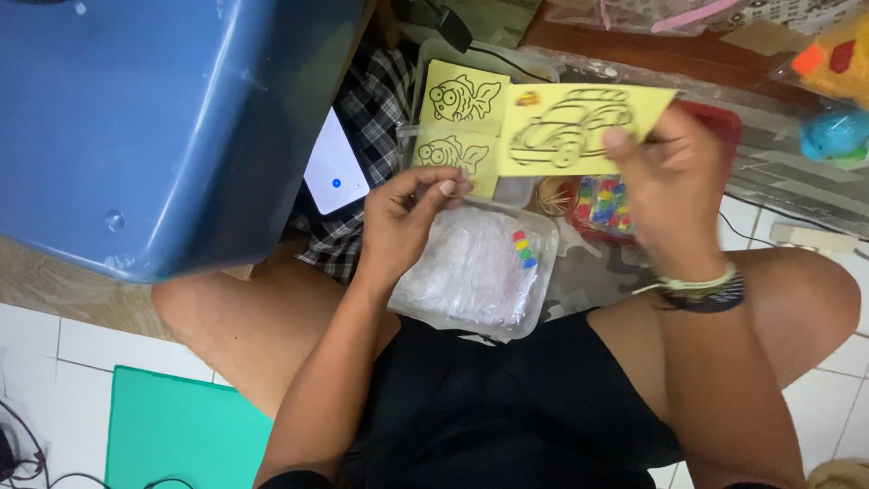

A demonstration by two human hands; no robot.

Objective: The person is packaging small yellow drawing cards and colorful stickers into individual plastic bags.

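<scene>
car card [579, 127]: thin yellow paper/card, matt, black line print, held in right hand [665, 195]
fish cards [462, 100]: same yellow paper, matt; lower one sits under clear film w/ slight shine
tray [471, 272]: clear thin plastic, glossy, crinkly w/ white glare; left hand [407, 213] touches its top edge
bin [154, 118]: blue hard plastic, smooth, semi-gloss, soft reflections
cloth [362, 118]: woven fabric, black & white check, matt
shorts [507, 407]: black fabric, matt, soft
mat [181, 430]: teal, flat, smooth, matt; material can't tell
floor [36, 371]: white tile, smooth, slight sheen, dark grout lines
wristbands [701, 290]: braided cord/thread, matt
</scene>
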